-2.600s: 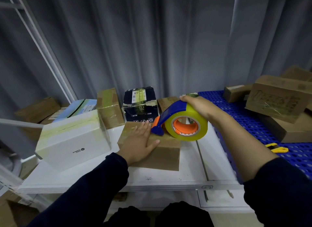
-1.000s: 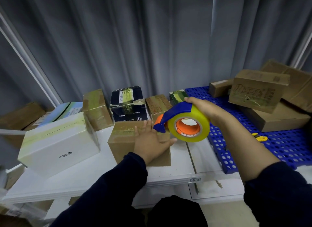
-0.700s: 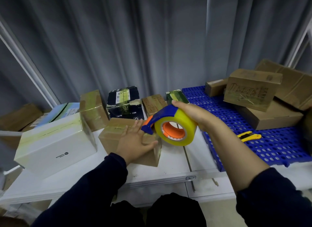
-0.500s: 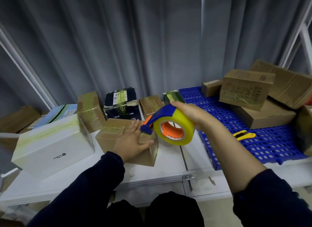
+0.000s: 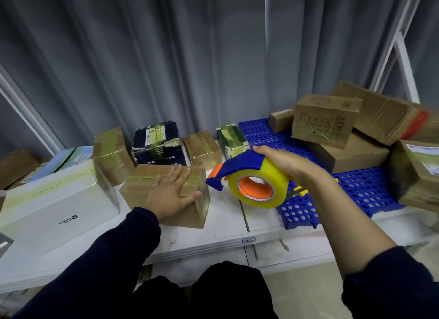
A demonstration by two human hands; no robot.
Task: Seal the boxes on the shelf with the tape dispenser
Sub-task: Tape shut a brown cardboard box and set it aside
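Note:
A small brown cardboard box point(image 5: 140, 183) lies on the white shelf point(image 5: 213, 233), its top and right side covered in glossy tape. My left hand point(image 5: 172, 194) presses flat on the box's top with straight fingers. My right hand point(image 5: 282, 163) grips the tape dispenser point(image 5: 251, 176), a blue frame with an orange core and a yellow-tinted tape roll. The dispenser hangs in the air just right of the box, its blue nose close to the box's upper right corner without touching it.
A white box point(image 5: 57, 207) lies at the left. Several taped small boxes stand behind, among them a black one point(image 5: 156, 143). A blue perforated mat point(image 5: 356, 188) at the right carries brown boxes point(image 5: 325, 119) and a yellow utility knife point(image 5: 300, 191). Grey curtains hang behind.
The dispenser has come off the box and moved right, now clear of its right edge. My left hand stays flat on the box. The camera has swung to the right.

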